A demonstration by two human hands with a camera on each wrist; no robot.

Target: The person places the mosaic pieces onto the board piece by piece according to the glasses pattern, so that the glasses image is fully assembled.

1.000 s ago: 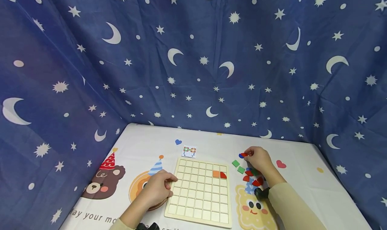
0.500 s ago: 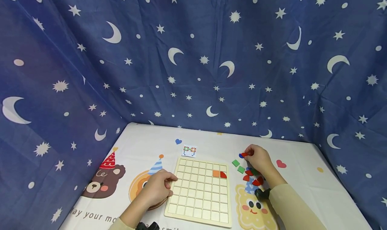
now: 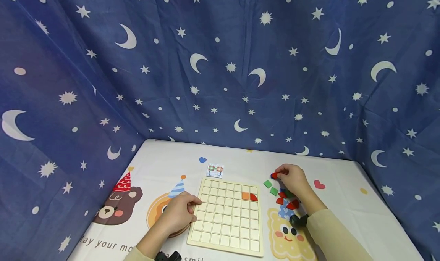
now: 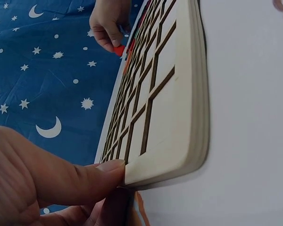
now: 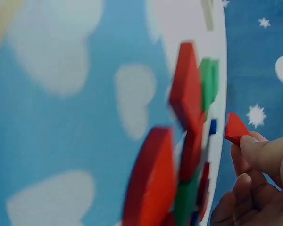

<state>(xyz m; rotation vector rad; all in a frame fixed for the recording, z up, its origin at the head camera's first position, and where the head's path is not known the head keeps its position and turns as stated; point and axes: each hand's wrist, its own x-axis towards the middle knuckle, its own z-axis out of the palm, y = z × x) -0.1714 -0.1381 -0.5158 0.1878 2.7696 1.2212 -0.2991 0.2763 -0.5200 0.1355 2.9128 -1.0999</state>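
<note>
My left hand (image 3: 180, 214) holds the left edge of a pale wooden grid board (image 3: 223, 249), its thumb on the rim in the left wrist view. One orange square tile (image 3: 245, 195) and a red quarter-circle tile (image 3: 253, 197) lie in adjoining cells near the board's upper right. Beyond the board's right side, my right hand (image 3: 293, 179) pinches another red quarter-circle tile (image 5: 236, 128) between thumb and fingertips. A blue tile (image 3: 272, 176) shows just behind it in the head view. Two green square tiles (image 3: 267, 184) lie close by.
More red (image 3: 293, 204), green and blue tiles lie in a loose pile under the right wrist. A small printed pattern card (image 3: 214, 170) lies behind the board. A blue starry curtain (image 3: 220, 81) rises behind and left of the printed white tablecloth (image 3: 343, 215).
The right hand's pinched red tile has shifted slightly left and now covers more of the blue tile. The left hand and the board stay in place.
</note>
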